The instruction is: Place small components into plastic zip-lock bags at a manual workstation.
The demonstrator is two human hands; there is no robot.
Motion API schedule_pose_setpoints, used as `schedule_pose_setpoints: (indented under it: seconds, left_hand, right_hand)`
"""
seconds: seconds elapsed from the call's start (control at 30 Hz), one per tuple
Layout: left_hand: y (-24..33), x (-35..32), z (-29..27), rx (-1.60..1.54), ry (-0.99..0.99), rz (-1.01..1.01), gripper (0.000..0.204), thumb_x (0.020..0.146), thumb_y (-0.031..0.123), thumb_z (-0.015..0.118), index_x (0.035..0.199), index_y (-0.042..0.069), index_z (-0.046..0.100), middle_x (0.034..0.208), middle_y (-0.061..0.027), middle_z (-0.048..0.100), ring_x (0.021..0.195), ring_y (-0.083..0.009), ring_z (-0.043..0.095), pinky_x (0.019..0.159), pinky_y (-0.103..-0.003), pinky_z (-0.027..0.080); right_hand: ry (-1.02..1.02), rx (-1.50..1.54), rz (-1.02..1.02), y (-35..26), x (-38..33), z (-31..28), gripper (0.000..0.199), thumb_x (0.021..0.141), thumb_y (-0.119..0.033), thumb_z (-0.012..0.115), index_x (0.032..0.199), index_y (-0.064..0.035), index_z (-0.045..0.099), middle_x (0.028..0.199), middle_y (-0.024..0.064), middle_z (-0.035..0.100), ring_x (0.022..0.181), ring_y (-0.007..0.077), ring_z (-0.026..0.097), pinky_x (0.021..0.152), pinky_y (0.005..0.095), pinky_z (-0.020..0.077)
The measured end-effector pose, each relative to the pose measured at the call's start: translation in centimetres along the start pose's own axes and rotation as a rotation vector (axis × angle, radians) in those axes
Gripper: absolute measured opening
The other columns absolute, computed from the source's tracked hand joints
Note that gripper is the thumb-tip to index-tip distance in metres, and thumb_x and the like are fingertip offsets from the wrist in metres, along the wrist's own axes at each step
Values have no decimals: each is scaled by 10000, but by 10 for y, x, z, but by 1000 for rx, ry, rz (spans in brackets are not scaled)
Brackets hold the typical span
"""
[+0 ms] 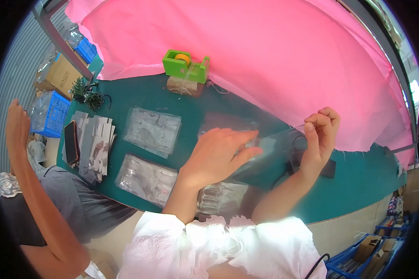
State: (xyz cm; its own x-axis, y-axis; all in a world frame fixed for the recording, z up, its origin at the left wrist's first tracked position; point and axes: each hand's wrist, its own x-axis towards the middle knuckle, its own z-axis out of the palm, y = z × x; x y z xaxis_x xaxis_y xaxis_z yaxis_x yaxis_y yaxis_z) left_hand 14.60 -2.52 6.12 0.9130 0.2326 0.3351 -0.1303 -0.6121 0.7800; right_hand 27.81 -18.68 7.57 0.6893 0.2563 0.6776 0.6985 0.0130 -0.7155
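A thin clear plastic bag (279, 144) is stretched between my two hands above the green table. My right hand (320, 135) pinches its upper right edge between thumb and fingertips. At the bag's left side is my left hand (221, 153), palm down, thumb and forefinger pointing right; the film runs to their tips, and the other fingers are tucked out of sight. Below my left wrist lies a clear pack (223, 197), partly hidden by my arm. Two more stacks of flat clear packs, an upper one (152, 130) and a lower one (142, 179), lie left of my left hand.
A green tape dispenser (186, 67) stands on a brown block (184, 86) by the pink cloth (246, 42). Grey card strips (95, 144), a dark phone (71, 142) and a green sprig (88, 94) lie left. A co-worker's hand (17, 123) is raised beside a blue crate (56, 114).
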Motion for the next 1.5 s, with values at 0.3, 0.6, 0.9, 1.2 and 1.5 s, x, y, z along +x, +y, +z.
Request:
schedule_pose_setpoints:
  seconds: [0.3,0.6,0.9,1.2,1.5]
  left_hand:
    - [-2,0,-1,11,-16,14,207,865,225,604,962,75,709,700,-82,644,693,-280,593,666,-383,456]
    - [-4,0,-3,40,-34,59,219,850,219,635,996,74,710,790,-105,668,728,-271,598,685,-369,459]
    - [-5,-1,-6,95,-76,16,202,838,195,657,982,67,715,764,-86,669,745,-267,606,688,-364,460]
    - [-9,-2,-12,68,-14,21,204,824,184,671,979,59,717,793,-82,686,733,-260,601,707,-356,469]
    - [-8,-4,-16,19,60,92,136,801,134,682,898,54,732,765,-79,684,704,-236,589,683,-340,467]
  right_hand:
    - [-6,11,11,2,0,-2,33,824,-56,618,848,-33,610,1038,57,436,683,101,359,682,243,329]
    - [16,49,18,3,-1,-4,39,827,-39,620,860,-28,603,1043,56,429,701,100,373,703,240,341]
    - [20,31,36,6,-1,-4,38,829,-41,619,861,-30,601,1040,57,429,732,94,400,688,233,345]
    - [61,54,105,1,0,-4,45,842,-63,600,858,-21,608,1030,58,437,837,118,435,686,242,367]
    - [89,43,32,9,1,-9,80,823,-37,561,884,-17,610,1077,37,458,688,70,387,598,215,298]
